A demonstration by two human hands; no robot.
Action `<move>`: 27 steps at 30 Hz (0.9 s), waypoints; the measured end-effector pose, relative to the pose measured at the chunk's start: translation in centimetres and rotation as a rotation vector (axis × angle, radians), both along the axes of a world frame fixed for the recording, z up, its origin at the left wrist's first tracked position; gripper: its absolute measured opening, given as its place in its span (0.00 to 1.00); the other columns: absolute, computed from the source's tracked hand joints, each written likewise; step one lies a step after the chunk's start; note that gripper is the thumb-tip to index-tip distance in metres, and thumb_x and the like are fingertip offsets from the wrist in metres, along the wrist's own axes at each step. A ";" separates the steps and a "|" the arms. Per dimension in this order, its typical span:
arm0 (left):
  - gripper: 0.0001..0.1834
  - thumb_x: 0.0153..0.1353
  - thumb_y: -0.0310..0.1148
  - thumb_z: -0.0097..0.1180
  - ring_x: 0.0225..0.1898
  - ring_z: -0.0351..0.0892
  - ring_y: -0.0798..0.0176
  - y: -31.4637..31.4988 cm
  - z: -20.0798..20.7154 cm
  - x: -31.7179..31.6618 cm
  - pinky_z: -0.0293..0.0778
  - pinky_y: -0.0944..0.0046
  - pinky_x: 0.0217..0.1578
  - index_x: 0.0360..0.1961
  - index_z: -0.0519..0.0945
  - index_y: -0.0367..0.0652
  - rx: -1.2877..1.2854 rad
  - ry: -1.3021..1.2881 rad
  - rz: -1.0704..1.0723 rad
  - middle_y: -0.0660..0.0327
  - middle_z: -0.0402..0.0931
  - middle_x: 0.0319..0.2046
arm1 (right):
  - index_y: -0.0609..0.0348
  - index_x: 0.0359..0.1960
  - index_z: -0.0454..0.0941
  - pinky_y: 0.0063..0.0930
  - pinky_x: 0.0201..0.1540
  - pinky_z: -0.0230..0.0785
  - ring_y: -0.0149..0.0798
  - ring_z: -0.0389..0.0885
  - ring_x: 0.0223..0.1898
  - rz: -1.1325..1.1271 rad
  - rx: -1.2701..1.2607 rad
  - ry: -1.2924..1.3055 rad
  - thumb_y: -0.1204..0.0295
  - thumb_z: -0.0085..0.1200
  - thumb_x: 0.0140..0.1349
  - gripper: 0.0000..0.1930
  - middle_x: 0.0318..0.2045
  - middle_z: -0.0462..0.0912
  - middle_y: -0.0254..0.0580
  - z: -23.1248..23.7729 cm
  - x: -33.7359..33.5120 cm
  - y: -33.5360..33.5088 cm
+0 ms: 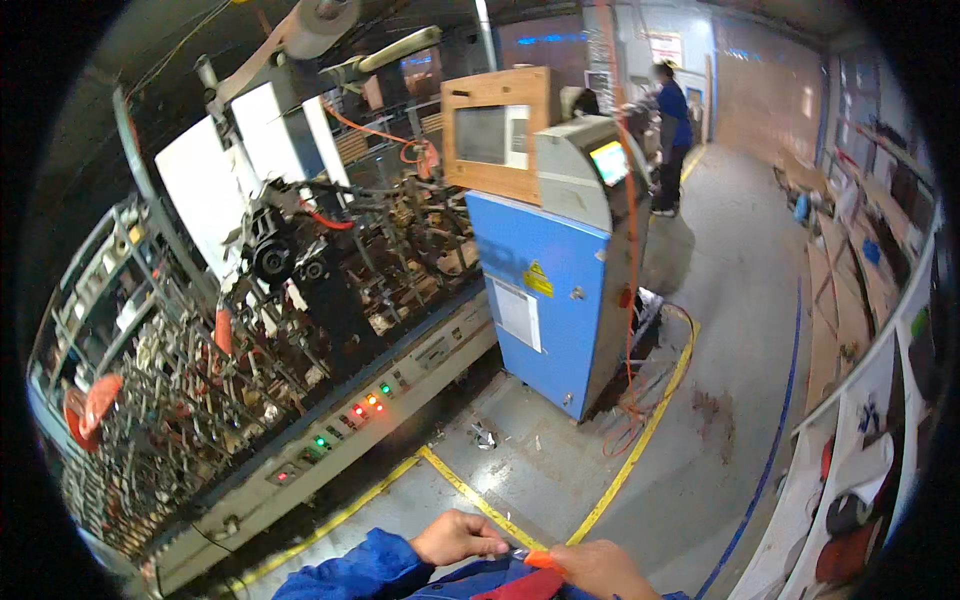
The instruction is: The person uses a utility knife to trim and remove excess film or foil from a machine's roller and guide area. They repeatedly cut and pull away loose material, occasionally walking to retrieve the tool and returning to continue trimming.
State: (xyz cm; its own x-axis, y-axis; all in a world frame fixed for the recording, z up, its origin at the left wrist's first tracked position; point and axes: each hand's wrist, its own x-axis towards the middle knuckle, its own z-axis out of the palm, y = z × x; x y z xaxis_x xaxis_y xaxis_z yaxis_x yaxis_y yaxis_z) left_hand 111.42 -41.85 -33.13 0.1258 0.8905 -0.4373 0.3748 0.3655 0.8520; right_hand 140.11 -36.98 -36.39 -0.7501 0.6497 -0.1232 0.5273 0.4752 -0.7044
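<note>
At the bottom of the view, my two blue-sleeved arms meet in front of my body. In my right hand (603, 569) is a small orange-handled cutter (541, 560); its grey, metallic-looking end points toward my left hand. My left hand (455, 538) is closed, thumb and fingers pressed together beside that end. Whether it pinches the tip or some other small thing cannot be made out. Below the hands lie blue clothing and a red patch of cloth (520, 586), partly cut off by the lower edge.
A long machine (350, 400) with rods, rollers and lit buttons runs along the left. Ahead stands a blue control cabinet (545, 300) with a screen; an orange hose hangs beside it. Yellow lines (640, 455) mark the floor. Shelving (850, 470) lines the right; a person (672, 140) stands farther back.
</note>
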 end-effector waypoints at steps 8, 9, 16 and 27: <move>0.13 0.64 0.40 0.73 0.33 0.84 0.72 -7.4 -2.9 -15.1 0.80 0.68 0.38 0.39 0.91 0.39 0.018 -0.126 0.436 0.64 0.88 0.30 | 0.42 0.51 0.80 0.60 0.38 0.74 0.68 0.84 0.37 0.455 0.049 -0.162 0.52 0.53 0.67 0.16 0.34 0.86 0.58 -0.7 -16.1 5.0; 0.13 0.64 0.39 0.73 0.33 0.85 0.71 -9.0 -3.2 -16.8 0.81 0.68 0.39 0.39 0.91 0.38 0.020 -0.130 0.546 0.62 0.88 0.30 | 0.42 0.52 0.79 0.60 0.38 0.74 0.68 0.84 0.37 0.493 0.052 -0.187 0.52 0.53 0.67 0.17 0.34 0.86 0.58 -0.6 -17.8 5.4; 0.10 0.71 0.26 0.60 0.37 0.90 0.58 -20.7 -5.5 -24.1 0.85 0.59 0.46 0.39 0.86 0.27 0.184 -0.267 1.281 0.50 0.89 0.34 | 0.47 0.50 0.76 0.63 0.37 0.73 0.68 0.85 0.37 0.703 -0.018 -0.138 0.56 0.50 0.69 0.14 0.34 0.86 0.61 -2.0 -28.2 6.8; 0.15 0.70 0.35 0.62 0.34 0.86 0.60 -18.2 -9.8 -24.3 0.83 0.61 0.41 0.45 0.86 0.30 0.138 -0.312 1.629 0.52 0.88 0.34 | 0.48 0.43 0.78 0.60 0.36 0.74 0.66 0.84 0.35 1.048 0.055 -0.077 0.57 0.56 0.68 0.11 0.30 0.85 0.57 -3.9 -48.7 8.7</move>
State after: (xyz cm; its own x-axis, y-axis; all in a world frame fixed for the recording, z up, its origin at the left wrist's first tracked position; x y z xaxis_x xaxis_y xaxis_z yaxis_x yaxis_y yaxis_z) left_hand 87.08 -60.10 -42.94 -0.8509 0.1953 -0.4877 -0.4779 0.0979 0.8729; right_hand 91.43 -28.30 -40.28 -0.9315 -0.3135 -0.1844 -0.1235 0.7496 -0.6503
